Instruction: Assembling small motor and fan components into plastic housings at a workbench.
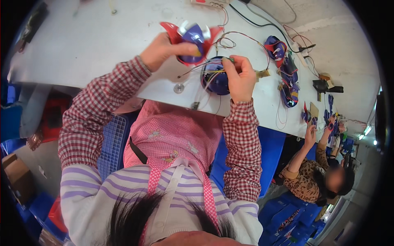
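My left hand (160, 51) is closed round a glossy plastic toy part (195, 35), purple in the middle with red wing-like sides and white horn-shaped pieces; it is raised over the table and slightly blurred. To its right, my right hand (241, 78) pinches a small green circuit board (232, 60) with thin wires running from it. Just left of those fingers, a dark purple rounded shell (216, 84) rests near the table's front edge. Several thin wires (193, 70) stretch across the shell toward the left. A small round clear-and-metal disc (179, 88) lies on the table left of the shell.
More purple and red toy parts (289, 74) lie in a row at the right of the white table (102, 49). Red and black cables (262, 25) and a power strip (297, 49) run along its far side. A co-worker (308, 176) sits farther right, hands raised over parts.
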